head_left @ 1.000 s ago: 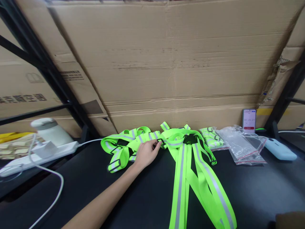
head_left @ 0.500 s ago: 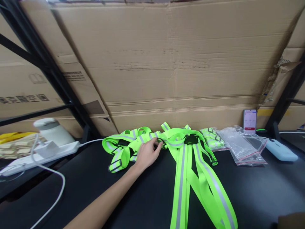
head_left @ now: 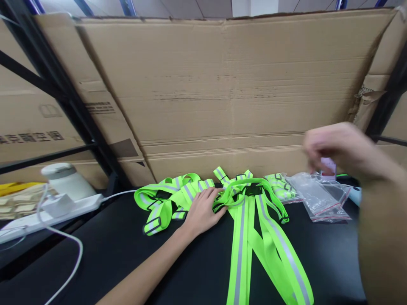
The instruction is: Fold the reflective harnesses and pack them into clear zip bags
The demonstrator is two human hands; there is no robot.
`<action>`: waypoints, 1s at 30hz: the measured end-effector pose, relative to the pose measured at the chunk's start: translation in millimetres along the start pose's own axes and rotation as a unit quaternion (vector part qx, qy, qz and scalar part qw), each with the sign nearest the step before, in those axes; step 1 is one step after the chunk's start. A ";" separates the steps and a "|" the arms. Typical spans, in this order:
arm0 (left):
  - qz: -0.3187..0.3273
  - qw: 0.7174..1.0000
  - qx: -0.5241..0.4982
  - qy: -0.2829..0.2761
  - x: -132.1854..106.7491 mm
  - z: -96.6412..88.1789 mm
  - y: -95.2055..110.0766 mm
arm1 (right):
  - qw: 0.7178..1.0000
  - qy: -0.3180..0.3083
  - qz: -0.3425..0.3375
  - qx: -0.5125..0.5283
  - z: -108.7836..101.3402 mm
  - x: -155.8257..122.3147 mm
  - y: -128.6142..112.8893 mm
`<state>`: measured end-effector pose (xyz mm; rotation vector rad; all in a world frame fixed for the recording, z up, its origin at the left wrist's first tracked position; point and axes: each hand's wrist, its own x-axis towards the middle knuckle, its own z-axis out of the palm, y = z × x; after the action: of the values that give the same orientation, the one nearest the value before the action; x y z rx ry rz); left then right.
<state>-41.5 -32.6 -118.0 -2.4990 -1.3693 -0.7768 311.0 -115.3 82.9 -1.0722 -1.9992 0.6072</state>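
Observation:
A heap of neon green reflective straps point(head_left: 244, 212) with grey stripes and black buckles lies on the black table point(head_left: 127, 254). My left hand point(head_left: 203, 209) rests on the heap's middle, its fingers curled around a green strap. Raised in the air at the right, my right hand point(head_left: 337, 148) is blurred by motion, above the clear plastic bags point(head_left: 318, 195); its fingers look bent, and whether they hold anything is unclear. A folded green strap bundle point(head_left: 281, 186) sits just left of the bags.
A large cardboard sheet point(head_left: 222, 84) stands along the table's back. A white power strip with plug and cable point(head_left: 54, 207) and a white rounded device point(head_left: 65, 178) lie at the left. A phone point(head_left: 327, 166) and a pale blue object point(head_left: 354, 195) are behind my right hand.
My right hand has risen into view at the right, covering the phone. My left hand has closed further onto the strap and drawn it slightly toward me.

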 end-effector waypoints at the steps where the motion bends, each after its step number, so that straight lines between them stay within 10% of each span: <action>1: 0.007 1.000 -0.005 0.004 -0.1 0.7 -1.0 | 0.998 -0.045 0.023 -0.026 11.1 9.6 6.1; 10: -0.048 0.984 -0.130 0.110 -1.8 8.3 -17.6 | 0.939 -0.160 0.087 -0.293 142.9 65.8 95.6; 21: -0.210 0.869 -0.425 0.141 8.4 -0.5 -5.0 | 0.948 -0.200 0.069 -0.239 125.2 67.5 113.4; 30: -0.187 0.896 -0.397 0.060 2.3 7.7 6.5 | 0.955 -0.196 0.078 -0.210 159.5 65.0 115.7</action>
<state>-32.4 -31.5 -122.8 -2.6489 -1.7717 -1.8646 214.9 -6.7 -65.5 -1.4632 -2.4794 0.5166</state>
